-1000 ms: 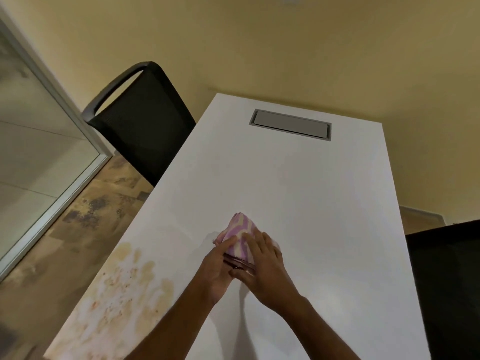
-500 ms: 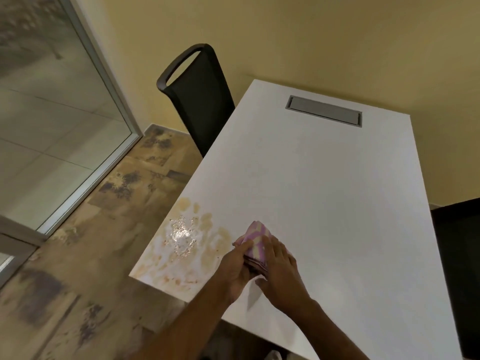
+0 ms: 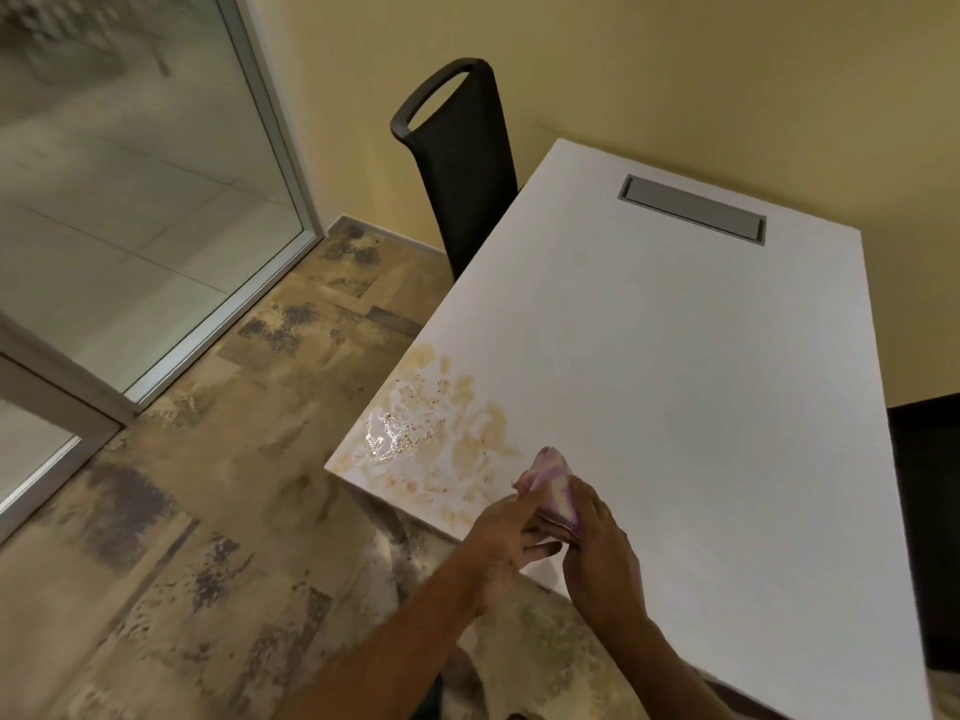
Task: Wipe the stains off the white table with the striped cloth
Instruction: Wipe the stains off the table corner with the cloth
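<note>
A folded pink-and-white striped cloth sits on the white table near its front left corner. My left hand grips the cloth's left side, and my right hand covers its right side with curled fingers. Yellow-brown stains with a wet, shiny patch spread over the table's left corner, just left of the cloth.
A black chair stands at the table's far left side and another dark chair at the right. A grey cable hatch is set in the far end. A glass partition rises on the left above a mottled brown floor.
The view has swung left and back, so the stained corner is now fully visible. Both hands stay on the cloth, which is now nearer the stains and the front edge.
</note>
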Tool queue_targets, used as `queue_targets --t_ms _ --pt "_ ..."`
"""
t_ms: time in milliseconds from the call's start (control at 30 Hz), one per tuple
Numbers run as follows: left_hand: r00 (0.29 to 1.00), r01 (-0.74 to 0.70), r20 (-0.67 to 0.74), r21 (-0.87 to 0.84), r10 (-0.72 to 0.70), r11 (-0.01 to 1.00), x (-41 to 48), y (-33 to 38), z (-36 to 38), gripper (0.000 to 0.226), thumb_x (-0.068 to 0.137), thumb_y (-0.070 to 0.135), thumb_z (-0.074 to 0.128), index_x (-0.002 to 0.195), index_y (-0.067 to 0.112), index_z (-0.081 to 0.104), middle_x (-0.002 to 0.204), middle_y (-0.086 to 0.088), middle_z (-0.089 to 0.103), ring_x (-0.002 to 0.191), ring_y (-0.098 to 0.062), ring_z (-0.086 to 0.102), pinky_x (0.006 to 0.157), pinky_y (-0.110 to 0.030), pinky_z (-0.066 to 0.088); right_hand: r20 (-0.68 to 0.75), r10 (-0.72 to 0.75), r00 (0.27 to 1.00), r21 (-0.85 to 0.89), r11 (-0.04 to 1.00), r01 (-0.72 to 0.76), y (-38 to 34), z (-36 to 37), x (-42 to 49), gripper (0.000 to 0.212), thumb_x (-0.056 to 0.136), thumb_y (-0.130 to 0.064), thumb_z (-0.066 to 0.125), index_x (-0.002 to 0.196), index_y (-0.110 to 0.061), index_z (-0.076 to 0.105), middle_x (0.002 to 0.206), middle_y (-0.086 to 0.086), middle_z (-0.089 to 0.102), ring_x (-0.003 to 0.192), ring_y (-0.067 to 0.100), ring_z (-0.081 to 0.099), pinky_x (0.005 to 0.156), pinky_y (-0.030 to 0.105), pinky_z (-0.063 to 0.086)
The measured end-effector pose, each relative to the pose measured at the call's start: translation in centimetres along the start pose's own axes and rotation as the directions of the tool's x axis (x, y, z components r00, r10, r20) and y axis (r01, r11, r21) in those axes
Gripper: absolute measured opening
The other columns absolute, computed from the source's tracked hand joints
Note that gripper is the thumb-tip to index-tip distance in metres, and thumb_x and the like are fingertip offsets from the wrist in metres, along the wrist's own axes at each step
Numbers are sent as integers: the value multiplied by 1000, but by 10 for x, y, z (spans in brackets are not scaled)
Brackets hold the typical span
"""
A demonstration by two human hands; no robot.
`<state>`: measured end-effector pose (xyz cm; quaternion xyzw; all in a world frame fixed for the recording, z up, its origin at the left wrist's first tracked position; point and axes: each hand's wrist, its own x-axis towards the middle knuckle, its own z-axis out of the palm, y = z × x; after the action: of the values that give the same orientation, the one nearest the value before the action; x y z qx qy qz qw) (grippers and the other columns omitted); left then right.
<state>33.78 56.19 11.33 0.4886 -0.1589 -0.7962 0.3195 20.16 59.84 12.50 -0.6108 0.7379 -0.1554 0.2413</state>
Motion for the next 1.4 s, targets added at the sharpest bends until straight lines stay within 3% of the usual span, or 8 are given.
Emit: queue_targets --t_ms 167,300,367,467,667,900,1167,1400 --pt "968 -151 -165 213 188 965 -17 -25 -18 31 90 48 73 110 24 72 111 -3 80 104 -24 76 86 -35 63 -133 -12 991 13 1000 14 23 0 5 81 75 18 53 152 -8 47 156 12 50 134 40 55 103 54 52" --pt "648 -335 -283 728 707 598 -40 -47 -54 18 106 35 53 105 27 70 87 9 71 86 -18 71 72 -26 52 -73 -64 995 -111 992 56 36 19 7 80 82 13 53 157 -9 39 163 16 40 150 38 37 122 53 33" --pt "568 -335 -208 826 796 454 -46 -54 -77 18 107 31 53 116 26 67 105 7 71 102 -15 70 87 -38 57 -6 -64 998 -172 983 62 42 33 6 79 86 9 50 161 -12 32 168 13 30 157 35 25 128 48 21" --pt "638 -140 -158 939 754 315 -44 -60 -111 44 108 32 48 150 19 49 163 -2 43 156 -23 30 124 -51 31 106 -62 992 -219 972 84 51 52 2 80 88 1 50 163 -15 25 172 13 19 159 33 15 130 46 13" --pt "638 82 -132 991 759 103 -30 -53 -170 80 103 64 20 166 15 8 174 -3 -7 160 -17 -17 129 -38 -9 236 -63 970 -333 932 141 58 79 9 71 92 -39 64 155 -20 36 171 18 6 159 40 0 127 54 12" --pt "684 132 -75 991 725 -22 -6 -33 -225 81 106 60 22 165 11 -5 174 -9 -15 160 -22 -20 132 -47 -6 174 -12 985 -423 902 85 61 115 12 90 98 -67 43 165 -25 2 172 19 -5 158 43 -4 124 66 9" --pt "682 133 -49 989 730 -58 9 -14 -255 81 106 61 20 164 12 -9 173 -8 -20 158 -20 -26 130 -42 -13 -29 -1 1000 -459 888 -13 36 143 23 86 91 -75 23 160 -24 33 160 24 34 144 49 34 108 70 34" --pt "662 112 -23 991 749 -68 21 -2 -277 85 101 66 11 165 11 -2 172 -7 -15 159 -21 -21 132 -45 -6 -50 -31 998 -491 871 2 12 168 38 82 92 -75 28 160 -29 29 161 23 31 145 47 33 111 71 32"
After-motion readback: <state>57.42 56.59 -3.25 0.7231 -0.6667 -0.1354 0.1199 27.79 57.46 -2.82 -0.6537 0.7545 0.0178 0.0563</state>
